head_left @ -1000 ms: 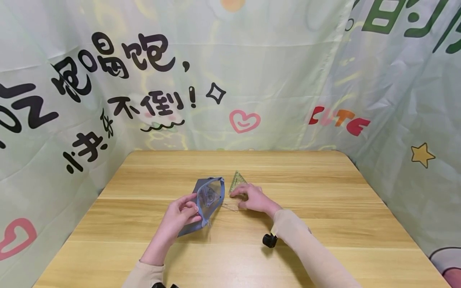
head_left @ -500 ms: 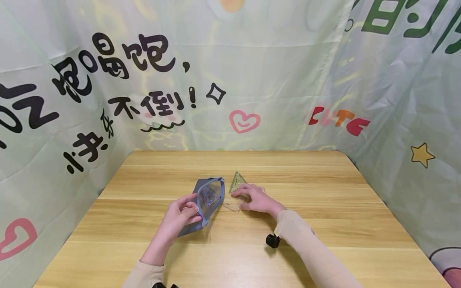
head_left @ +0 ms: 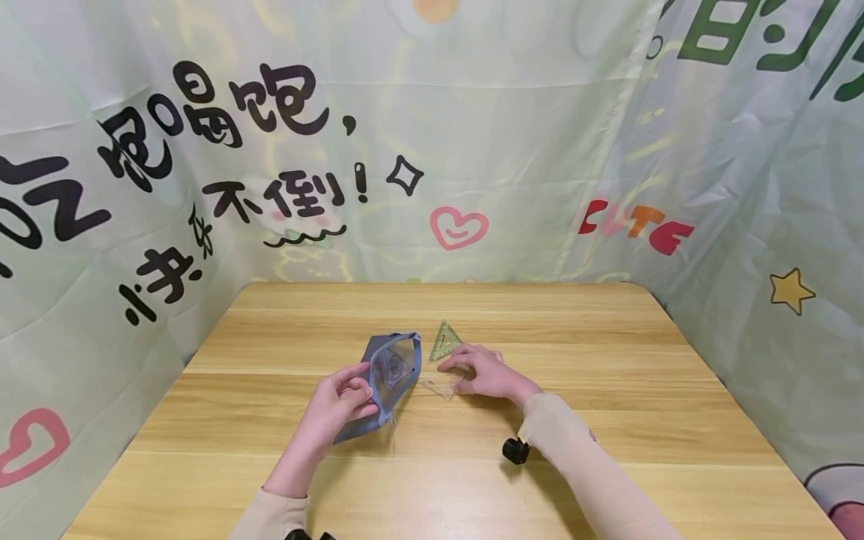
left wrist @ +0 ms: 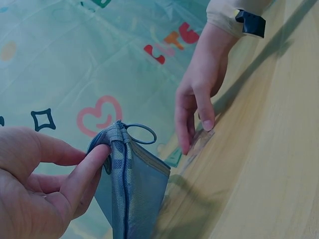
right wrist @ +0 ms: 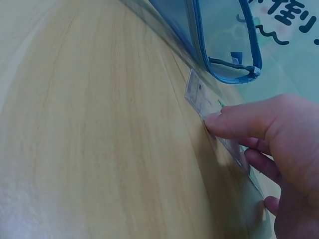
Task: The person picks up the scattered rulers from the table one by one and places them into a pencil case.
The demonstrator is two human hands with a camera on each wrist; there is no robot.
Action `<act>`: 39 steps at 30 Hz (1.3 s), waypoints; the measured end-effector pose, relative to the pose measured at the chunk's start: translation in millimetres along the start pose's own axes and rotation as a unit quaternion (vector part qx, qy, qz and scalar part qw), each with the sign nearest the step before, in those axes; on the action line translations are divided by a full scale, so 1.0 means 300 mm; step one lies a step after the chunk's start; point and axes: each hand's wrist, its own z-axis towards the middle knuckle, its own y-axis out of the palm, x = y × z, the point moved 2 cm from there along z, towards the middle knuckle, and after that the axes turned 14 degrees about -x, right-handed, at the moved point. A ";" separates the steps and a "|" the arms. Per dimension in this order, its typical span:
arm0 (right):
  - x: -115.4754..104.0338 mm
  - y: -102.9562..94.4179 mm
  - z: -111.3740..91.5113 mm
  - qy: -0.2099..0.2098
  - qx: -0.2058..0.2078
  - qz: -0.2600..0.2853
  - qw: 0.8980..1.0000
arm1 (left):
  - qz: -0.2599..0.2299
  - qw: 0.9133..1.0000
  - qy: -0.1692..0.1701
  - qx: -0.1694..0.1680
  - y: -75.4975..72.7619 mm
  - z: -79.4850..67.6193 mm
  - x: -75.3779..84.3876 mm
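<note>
My left hand (head_left: 335,403) pinches the rim of a blue zip pouch (head_left: 363,428) between thumb and fingers. The pouch's mouth gapes to the right, and through its clear side a transparent piece with markings (head_left: 394,369) shows inside. Beside the pouch, my right hand (head_left: 487,375) holds a clear plastic ruler (right wrist: 198,97) with thumb and fingers at its edges, low over the table. Part of the ruler is hidden behind the hand. A greenish see-through set square (head_left: 444,342) lies just beyond the right fingertips.
The wooden table (head_left: 580,337) reaches back to a printed cloth (head_left: 526,142) hung on the sides and rear. A zip pull ring (left wrist: 142,134) sticks out from the pouch's end. A small black camera (head_left: 516,451) sits under the right sleeve.
My right hand has shifted slightly to the right, the clear ruler moving slightly with it. My left hand and the pouch stay in place.
</note>
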 end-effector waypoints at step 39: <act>-0.023 -0.021 -0.002 0.023 -0.006 -0.013 1.000 | -0.001 1.000 0.002 0.000 -0.008 0.001 -0.002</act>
